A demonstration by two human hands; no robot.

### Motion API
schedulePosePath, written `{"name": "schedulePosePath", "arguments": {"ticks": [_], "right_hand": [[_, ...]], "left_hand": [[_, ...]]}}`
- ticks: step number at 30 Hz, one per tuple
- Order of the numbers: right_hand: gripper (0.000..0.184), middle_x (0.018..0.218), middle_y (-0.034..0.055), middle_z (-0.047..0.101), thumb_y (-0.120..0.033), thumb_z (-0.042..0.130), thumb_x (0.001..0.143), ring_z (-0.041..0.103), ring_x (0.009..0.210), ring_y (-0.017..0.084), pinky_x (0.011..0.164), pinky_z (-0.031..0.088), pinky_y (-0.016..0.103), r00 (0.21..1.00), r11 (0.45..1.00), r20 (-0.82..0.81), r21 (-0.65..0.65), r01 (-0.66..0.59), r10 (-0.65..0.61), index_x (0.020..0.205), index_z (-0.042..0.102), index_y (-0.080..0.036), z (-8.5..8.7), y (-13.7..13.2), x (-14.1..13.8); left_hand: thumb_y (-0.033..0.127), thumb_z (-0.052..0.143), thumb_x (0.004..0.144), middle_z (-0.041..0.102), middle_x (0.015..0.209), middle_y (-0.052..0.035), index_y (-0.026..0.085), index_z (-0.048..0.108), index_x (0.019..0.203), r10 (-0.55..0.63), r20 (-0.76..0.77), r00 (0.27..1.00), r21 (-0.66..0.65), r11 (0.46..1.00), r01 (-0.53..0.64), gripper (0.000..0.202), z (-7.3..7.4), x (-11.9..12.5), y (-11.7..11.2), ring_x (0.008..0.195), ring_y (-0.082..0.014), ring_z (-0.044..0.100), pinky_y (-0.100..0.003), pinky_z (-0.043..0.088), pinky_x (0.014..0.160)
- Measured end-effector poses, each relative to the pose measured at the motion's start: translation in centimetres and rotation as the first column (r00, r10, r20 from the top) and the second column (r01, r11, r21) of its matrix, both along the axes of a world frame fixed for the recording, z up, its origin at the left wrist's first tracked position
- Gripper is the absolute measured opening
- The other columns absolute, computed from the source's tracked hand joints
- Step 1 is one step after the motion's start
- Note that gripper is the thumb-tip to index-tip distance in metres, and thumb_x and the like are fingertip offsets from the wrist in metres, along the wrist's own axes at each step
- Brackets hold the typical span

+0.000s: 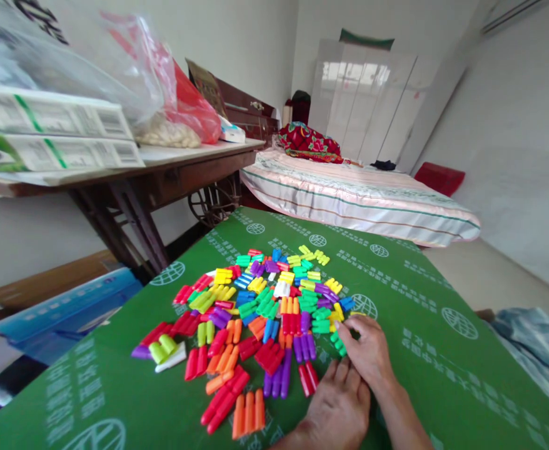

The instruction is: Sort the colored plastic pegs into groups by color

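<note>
Green block (337, 342) pinched in right hand (368, 350) grip, left hand (340, 406) grip unclear, beside red blocks (308, 378)

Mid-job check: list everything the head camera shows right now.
Ridged plastic toy blocks: dozens, mixed bright colours, heaped mid-board.
Green printed board: one, white globe marks, under the blocks.
Dark wooden table: one, brown, left.
Flat cartons: two, white and green, on table.
Plastic bags: at least two, clear and red, on table.
Bed: one, pale striped cover, behind board.
White wardrobe: one, glossy, back wall.
Left hand: resting on board, near edge.
Right hand: touching a small green block at heap's edge.
</note>
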State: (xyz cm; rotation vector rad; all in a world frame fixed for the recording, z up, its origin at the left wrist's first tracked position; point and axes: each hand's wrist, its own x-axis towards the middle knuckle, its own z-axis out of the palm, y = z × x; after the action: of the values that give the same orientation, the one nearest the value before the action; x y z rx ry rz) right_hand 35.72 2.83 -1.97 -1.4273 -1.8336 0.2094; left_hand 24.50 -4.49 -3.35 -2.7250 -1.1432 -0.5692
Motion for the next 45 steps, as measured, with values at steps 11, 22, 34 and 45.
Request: {"name": "schedulePosePath", "arguments": {"ticks": [11,22,34,45], "right_hand": [[0.024,0.096,0.0070,0.069,-0.028,0.049,0.083,0.059,0.098,0.023,0.091,0.044,0.041,1.000,0.995,0.004,0.100,0.015,-0.015,0.092,0.070,-0.021,-1.4,0.7,0.6],[0.042,0.118,0.0046,0.063,-0.021,0.053,0.077,0.042,0.125,0.027,0.104,0.035,0.045,0.980,0.990,0.141,0.008,-0.142,0.139,0.118,0.061,-0.020,-0.7,0.6,-0.5],[0.036,0.098,0.0079,0.066,-0.026,0.059,0.071,0.057,0.097,0.025,0.090,0.045,0.041,0.995,0.995,0.067,0.059,-0.075,0.071,0.106,0.064,-0.019,-0.6,0.8,-0.3],[0.022,0.094,0.0072,0.068,-0.025,0.049,0.081,0.059,0.092,0.022,0.087,0.046,0.040,1.000,0.996,0.007,0.091,-0.012,0.011,0.089,0.070,-0.021,-0.9,0.9,0.1]], "left_hand": [[0.033,0.050,0.080,0.057,0.123,-0.0191,0.006,0.055,0.118,0.011,-0.058,0.998,-0.095,0.995,-0.016,0.047,0.0,-0.1,0.0,0.115,-0.0315,0.049,-0.046,0.037,0.100],[0.032,0.050,0.081,0.058,0.121,-0.0190,0.005,0.056,0.116,-0.014,-0.090,0.996,-0.098,0.995,0.005,0.045,0.2,-0.2,-0.2,0.113,-0.0317,0.051,-0.047,0.037,0.100],[0.029,0.050,0.082,0.056,0.123,-0.0203,0.005,0.056,0.116,-0.014,-0.084,0.996,-0.129,0.992,0.003,0.042,0.8,-0.2,-0.3,0.114,-0.0313,0.049,-0.047,0.036,0.101],[0.029,0.050,0.082,0.056,0.122,-0.0187,0.004,0.055,0.116,-0.001,-0.114,0.993,-0.147,0.989,-0.016,0.043,1.7,-0.3,-0.5,0.116,-0.0305,0.048,-0.045,0.035,0.102]]}}
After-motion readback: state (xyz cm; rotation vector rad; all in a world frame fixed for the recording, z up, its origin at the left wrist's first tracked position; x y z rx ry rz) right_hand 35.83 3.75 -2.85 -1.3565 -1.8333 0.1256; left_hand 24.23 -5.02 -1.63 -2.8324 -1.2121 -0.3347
